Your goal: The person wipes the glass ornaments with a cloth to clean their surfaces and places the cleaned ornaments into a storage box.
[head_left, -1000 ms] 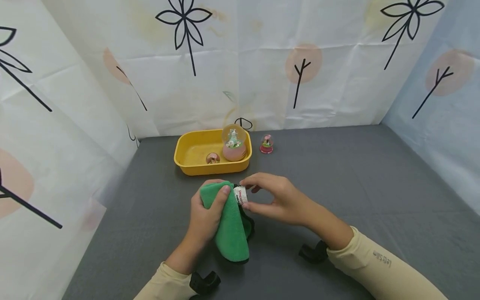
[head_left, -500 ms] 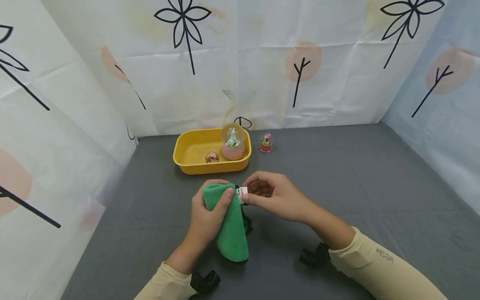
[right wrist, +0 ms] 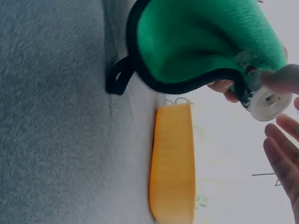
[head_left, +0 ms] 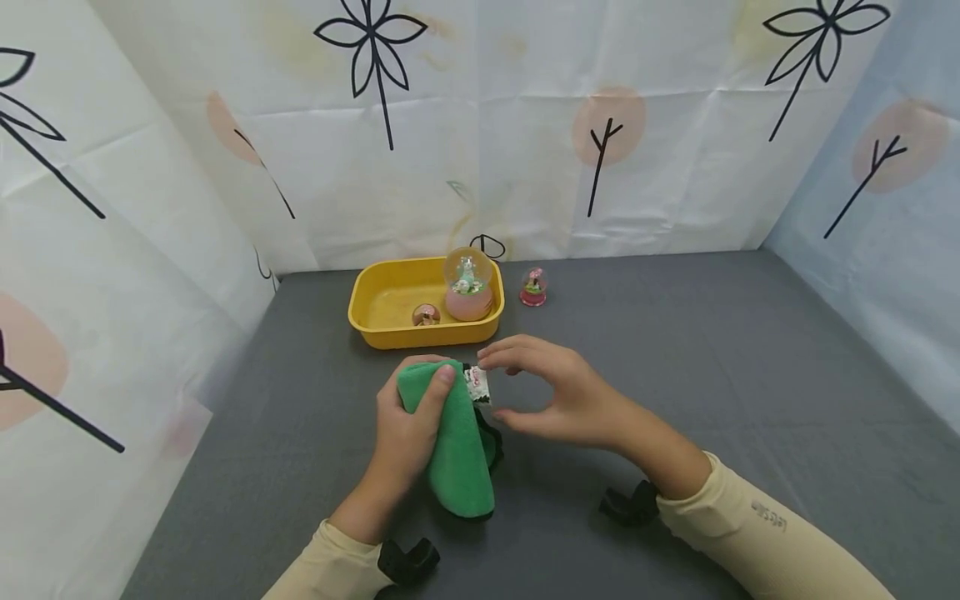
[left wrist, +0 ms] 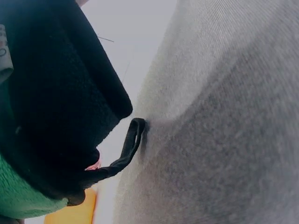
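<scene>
Change over the last half second: right hand (head_left: 558, 387) has let its grip go; thumb and fingers, earlier closed round the small item (head_left: 477, 385), now stand apart on either side of it. Contact at the fingertips: cannot tell. Left hand (head_left: 408, 417) remains clamped on the green cloth (head_left: 457, 467), the item poking from its upper right edge. Reading: the hold now seems to rest on the left hand alone, probably a pause to re-grip while handling the item in the cloth.

Item position: above the counter (head_left: 697, 358), off the tray's (head_left: 420, 338) near right corner.

Surface: grey, creased covering. Tray near the far edge, toward the left corner; large globe (head_left: 468, 287) and small globe (head_left: 426, 315) inside. Pink globe (head_left: 533, 287) just outside its right end.

Room: pale sheets (head_left: 525, 175) with line-drawn flowers behind and at both sides.
</scene>
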Demonstrator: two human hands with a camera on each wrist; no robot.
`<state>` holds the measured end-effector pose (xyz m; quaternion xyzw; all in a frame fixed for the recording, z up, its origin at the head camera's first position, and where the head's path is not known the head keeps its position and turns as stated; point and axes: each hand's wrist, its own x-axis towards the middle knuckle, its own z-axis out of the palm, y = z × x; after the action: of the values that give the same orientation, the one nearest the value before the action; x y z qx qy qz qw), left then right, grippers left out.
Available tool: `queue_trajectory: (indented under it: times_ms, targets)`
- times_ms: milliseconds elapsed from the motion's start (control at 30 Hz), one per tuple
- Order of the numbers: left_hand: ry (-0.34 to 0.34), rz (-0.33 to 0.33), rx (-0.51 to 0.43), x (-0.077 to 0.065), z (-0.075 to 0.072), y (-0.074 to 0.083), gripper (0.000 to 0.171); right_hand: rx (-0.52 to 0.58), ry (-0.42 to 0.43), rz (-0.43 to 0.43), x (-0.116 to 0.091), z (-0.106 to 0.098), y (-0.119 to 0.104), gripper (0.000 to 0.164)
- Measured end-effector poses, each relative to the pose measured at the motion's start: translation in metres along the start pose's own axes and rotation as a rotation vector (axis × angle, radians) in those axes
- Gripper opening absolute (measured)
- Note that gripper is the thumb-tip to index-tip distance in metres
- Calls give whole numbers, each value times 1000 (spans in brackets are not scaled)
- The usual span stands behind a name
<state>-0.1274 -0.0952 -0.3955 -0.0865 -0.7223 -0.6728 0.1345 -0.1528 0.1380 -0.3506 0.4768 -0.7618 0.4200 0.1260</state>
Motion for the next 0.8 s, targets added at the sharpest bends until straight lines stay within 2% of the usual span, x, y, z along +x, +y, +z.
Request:
queue_trajectory:
  times_ms: [167,533,667,800]
  targets:
    - [-1,-45,-20,0,0,-1,18,-77,2,-81,0,3,2,51]
    - [-28,-73,-30,-2,3,-1,18,-88,13,-117,-1,5,5,46]
    - [-33,-41,-21,-3,3,-1,18,-52,-9,-85,-1,4,6,47]
    - [-44,17,-14,-3,3,0,17,14,-35,13,-2,3,7,47]
